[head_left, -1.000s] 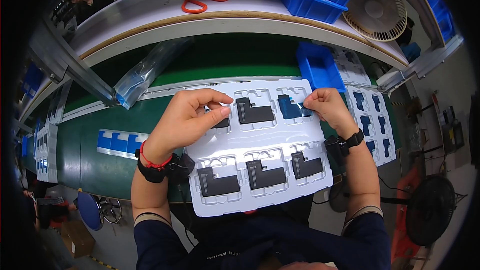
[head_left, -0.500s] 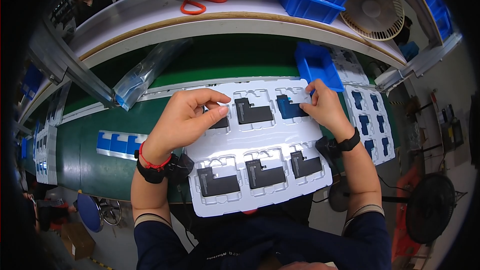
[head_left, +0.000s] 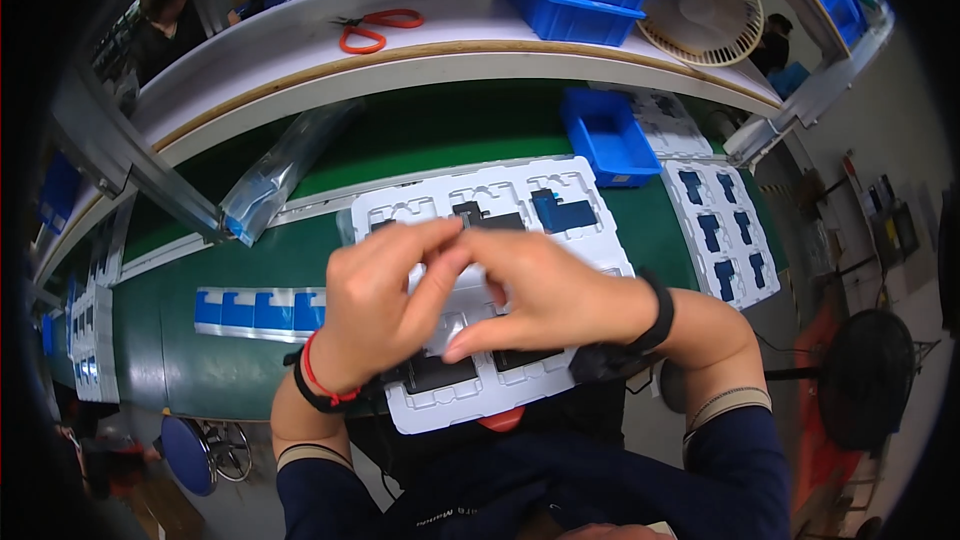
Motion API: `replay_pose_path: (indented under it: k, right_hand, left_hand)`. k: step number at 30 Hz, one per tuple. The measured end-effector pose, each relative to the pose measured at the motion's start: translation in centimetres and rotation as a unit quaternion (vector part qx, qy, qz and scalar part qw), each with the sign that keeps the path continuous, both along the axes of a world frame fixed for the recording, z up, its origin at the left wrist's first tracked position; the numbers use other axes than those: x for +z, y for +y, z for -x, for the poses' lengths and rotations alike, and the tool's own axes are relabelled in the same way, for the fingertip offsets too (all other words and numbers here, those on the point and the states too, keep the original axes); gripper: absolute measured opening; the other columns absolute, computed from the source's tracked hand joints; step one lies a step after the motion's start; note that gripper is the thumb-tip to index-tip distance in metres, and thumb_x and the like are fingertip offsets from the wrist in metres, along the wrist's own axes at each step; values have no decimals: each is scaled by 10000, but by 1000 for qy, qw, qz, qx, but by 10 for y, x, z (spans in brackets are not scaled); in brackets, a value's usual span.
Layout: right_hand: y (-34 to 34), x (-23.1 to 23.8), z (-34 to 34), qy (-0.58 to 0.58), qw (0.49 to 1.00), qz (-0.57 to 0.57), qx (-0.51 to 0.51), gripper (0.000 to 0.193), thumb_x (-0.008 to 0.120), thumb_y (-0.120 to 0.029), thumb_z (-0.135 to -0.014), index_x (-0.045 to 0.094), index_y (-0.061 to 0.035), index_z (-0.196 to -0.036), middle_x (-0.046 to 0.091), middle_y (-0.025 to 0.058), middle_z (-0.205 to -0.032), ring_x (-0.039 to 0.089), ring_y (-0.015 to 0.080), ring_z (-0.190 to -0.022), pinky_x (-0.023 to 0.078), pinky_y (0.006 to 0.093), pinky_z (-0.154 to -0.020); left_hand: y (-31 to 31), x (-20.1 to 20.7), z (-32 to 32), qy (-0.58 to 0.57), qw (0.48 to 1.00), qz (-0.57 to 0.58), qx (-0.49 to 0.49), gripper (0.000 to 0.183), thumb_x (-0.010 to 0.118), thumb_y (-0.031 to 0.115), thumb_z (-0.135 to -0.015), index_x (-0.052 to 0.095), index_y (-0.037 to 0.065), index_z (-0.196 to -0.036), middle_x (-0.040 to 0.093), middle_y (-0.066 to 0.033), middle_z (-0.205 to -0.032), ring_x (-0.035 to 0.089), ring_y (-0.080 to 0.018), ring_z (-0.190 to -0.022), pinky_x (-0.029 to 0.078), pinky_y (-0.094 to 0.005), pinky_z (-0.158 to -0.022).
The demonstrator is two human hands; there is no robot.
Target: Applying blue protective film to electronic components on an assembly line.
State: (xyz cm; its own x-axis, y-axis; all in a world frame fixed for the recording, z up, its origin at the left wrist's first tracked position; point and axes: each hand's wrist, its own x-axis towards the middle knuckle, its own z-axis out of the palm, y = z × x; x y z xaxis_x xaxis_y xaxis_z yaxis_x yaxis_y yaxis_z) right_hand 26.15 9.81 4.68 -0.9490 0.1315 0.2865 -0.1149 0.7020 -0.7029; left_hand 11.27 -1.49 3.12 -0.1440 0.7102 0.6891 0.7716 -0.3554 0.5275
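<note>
Before a shelf, at the tabletop's near edge, left hand meets right hand over moulded tray; grips unclear.

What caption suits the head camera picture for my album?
Left hand and right hand close together above a white tray of dark L-shaped pieces.

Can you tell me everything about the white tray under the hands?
The white tray looks like thin plastic, with rounded corners and moulded pockets holding flat dark L-shaped pieces; the far-right one is bluish. It lies on the green table, slightly askew. The left hand and right hand hide its middle; I can't tell whether they touch it.
</note>
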Motion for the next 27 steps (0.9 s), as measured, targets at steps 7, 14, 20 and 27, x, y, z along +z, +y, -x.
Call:
replay_pose_path:
  k: [7, 14, 20, 27]
  right_hand:
    - [-4, -6, -37, 27, 996, 64, -62, 135, 554, -5, -837, 623, -24, -952, 641, 141, -787, 648, 242, -662, 506, 317, -597]
    - [48, -95, -307, 150, 817, 399, -389, 150, 529, -18, -849, 631, -19, -959, 556, 30, -649, 449, 68, -492, 344, 207, -413]
    - [16, -282, -462, 221, 503, 594, -588, 197, 585, -89, -810, 582, -40, -1000, 503, -5, -608, 428, 79, -458, 360, 223, -404]
    - [-4, -566, -562, 110, 406, 599, -681, 217, 519, -228, -805, 602, -32, -847, 601, 78, -704, 549, 218, -579, 465, 340, -551]
  left_hand:
    - [-31, 24, -2, 32, 995, -32, -89, 295, 746, 101, -699, 648, -28, -945, 648, -146, -800, 621, -265, -702, 486, -324, -629]
    - [-20, 17, 14, 45, 997, -61, 28, 270, 689, 52, -713, 640, -36, -963, 654, -165, -967, 609, -314, -935, 448, -382, -860]
    - [-24, -13, 37, 5, 990, 23, 137, 212, 619, 26, -819, 627, -28, -1024, 637, -131, -1056, 581, -214, -954, 423, -299, -851]
    - [-74, -126, 113, -82, 898, 263, 343, 388, 614, 212, -878, 571, -13, -1191, 607, -164, -1172, 571, -241, -1057, 416, -315, -899]
